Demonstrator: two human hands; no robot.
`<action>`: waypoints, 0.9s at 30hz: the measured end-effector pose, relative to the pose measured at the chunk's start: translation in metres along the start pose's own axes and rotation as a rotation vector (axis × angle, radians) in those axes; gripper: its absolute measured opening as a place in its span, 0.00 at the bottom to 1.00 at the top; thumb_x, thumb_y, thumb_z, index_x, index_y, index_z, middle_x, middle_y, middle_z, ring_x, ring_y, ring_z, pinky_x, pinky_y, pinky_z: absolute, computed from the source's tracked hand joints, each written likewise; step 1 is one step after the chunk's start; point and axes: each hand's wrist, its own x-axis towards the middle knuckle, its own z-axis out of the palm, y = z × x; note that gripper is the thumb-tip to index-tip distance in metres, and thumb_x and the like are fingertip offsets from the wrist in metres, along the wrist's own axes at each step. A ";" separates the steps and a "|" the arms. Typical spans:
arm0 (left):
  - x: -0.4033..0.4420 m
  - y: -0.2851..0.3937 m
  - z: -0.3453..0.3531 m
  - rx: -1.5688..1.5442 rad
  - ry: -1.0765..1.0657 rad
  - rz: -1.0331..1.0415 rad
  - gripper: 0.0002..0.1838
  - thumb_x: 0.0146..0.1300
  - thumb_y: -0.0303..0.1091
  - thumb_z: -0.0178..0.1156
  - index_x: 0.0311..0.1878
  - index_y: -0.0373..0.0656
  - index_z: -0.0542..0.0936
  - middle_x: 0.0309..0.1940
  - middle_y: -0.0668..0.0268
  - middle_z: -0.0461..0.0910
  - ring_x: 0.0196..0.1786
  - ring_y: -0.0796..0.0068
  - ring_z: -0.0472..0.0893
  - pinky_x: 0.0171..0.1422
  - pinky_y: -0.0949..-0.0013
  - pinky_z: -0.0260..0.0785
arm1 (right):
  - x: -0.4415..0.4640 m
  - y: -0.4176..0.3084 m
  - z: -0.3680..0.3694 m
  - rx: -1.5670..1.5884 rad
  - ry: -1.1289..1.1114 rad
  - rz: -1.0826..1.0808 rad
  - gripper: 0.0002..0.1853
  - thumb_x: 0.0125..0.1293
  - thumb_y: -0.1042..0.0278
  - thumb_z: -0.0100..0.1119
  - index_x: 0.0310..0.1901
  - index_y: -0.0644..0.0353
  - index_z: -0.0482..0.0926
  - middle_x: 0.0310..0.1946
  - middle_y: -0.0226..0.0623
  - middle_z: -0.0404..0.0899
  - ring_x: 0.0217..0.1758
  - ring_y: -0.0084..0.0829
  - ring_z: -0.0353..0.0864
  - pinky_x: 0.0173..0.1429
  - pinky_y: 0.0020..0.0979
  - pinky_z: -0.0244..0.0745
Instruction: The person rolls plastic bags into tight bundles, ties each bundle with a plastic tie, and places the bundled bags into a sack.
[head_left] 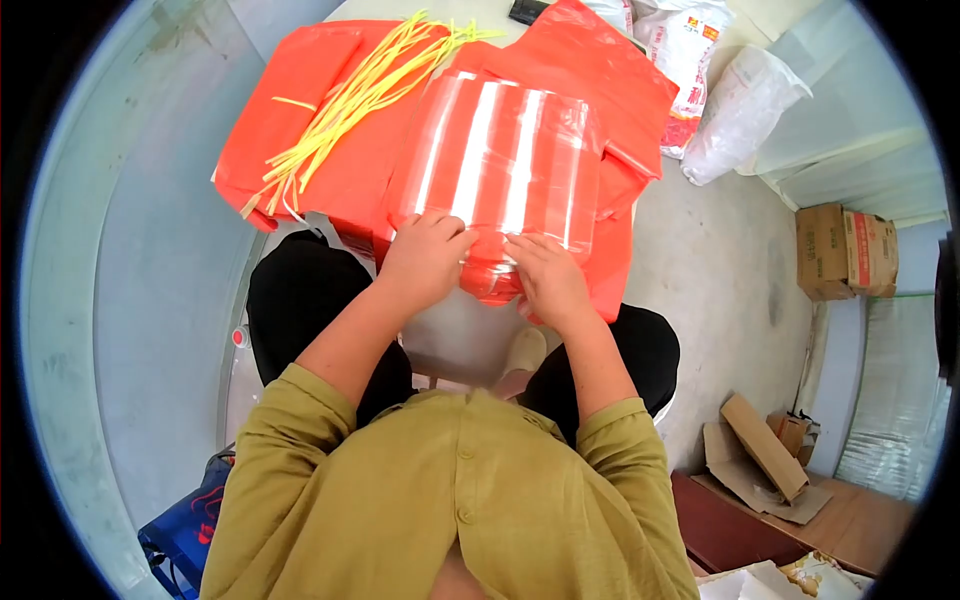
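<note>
A clear plastic bag with white stripes [520,150] lies flat over red plastic sheeting [625,90]. At its near edge, my left hand [428,258] has its fingers curled on the left part of the gathered plastic. My right hand [548,278] pinches the same edge a little to the right, thumb underneath. The bag's near end bunches and hangs over the table edge between both hands. To the left, a bundle of thin yellow strips [350,100] rests on a folded red sheet [262,120].
White printed sacks [685,60] and a whitish plastic bag [745,110] stand beyond the table on the right. Cardboard boxes [845,252] sit at the far right. Flattened cardboard [765,450] lies lower right, and a blue bag [190,520] lower left.
</note>
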 end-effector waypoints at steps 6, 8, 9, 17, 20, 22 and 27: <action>0.000 -0.012 -0.033 -0.074 -0.043 -0.118 0.15 0.58 0.28 0.66 0.50 0.39 0.86 0.43 0.59 0.86 0.52 0.55 0.84 0.58 0.54 0.75 | 0.029 -0.035 -0.049 0.155 -0.275 0.416 0.13 0.74 0.73 0.58 0.56 0.64 0.85 0.46 0.43 0.88 0.50 0.46 0.86 0.56 0.42 0.81; -0.002 -0.011 -0.048 -0.173 -0.081 -0.288 0.16 0.60 0.32 0.68 0.51 0.39 0.86 0.41 0.57 0.86 0.49 0.54 0.85 0.55 0.56 0.76 | 0.030 -0.023 -0.053 0.276 -0.364 0.483 0.12 0.76 0.70 0.57 0.54 0.65 0.85 0.39 0.39 0.87 0.44 0.39 0.85 0.52 0.39 0.80; -0.005 -0.008 -0.052 -0.275 -0.076 -0.407 0.16 0.61 0.34 0.68 0.50 0.39 0.85 0.39 0.56 0.86 0.47 0.53 0.85 0.53 0.56 0.77 | 0.028 -0.002 -0.047 0.343 -0.395 0.466 0.12 0.77 0.68 0.57 0.52 0.65 0.85 0.36 0.36 0.85 0.41 0.34 0.84 0.49 0.36 0.79; -0.003 -0.044 -0.038 -0.405 -0.054 -0.766 0.18 0.70 0.41 0.68 0.56 0.42 0.84 0.42 0.57 0.89 0.46 0.61 0.89 0.50 0.60 0.79 | 0.055 0.057 -0.020 0.511 -0.397 0.775 0.10 0.74 0.64 0.63 0.43 0.61 0.87 0.29 0.21 0.79 0.30 0.17 0.72 0.37 0.28 0.70; -0.001 -0.046 -0.033 -0.342 -0.060 -0.779 0.16 0.71 0.40 0.65 0.56 0.43 0.83 0.42 0.57 0.89 0.47 0.58 0.88 0.51 0.57 0.78 | 0.061 0.057 -0.016 0.406 -0.355 0.743 0.11 0.73 0.63 0.64 0.44 0.63 0.86 0.29 0.25 0.80 0.32 0.19 0.75 0.39 0.29 0.72; 0.000 -0.046 -0.030 -0.281 -0.059 -0.764 0.14 0.71 0.38 0.63 0.55 0.44 0.81 0.42 0.56 0.88 0.47 0.55 0.88 0.51 0.55 0.78 | 0.060 0.047 -0.016 0.362 -0.261 0.759 0.12 0.72 0.63 0.66 0.45 0.65 0.84 0.32 0.29 0.82 0.35 0.21 0.78 0.43 0.29 0.75; -0.001 -0.050 -0.025 -0.241 -0.060 -0.765 0.10 0.73 0.34 0.58 0.54 0.46 0.77 0.42 0.53 0.87 0.47 0.47 0.86 0.50 0.51 0.77 | 0.026 0.052 -0.018 0.290 0.031 0.631 0.15 0.72 0.67 0.67 0.55 0.65 0.81 0.48 0.42 0.85 0.48 0.33 0.84 0.54 0.33 0.79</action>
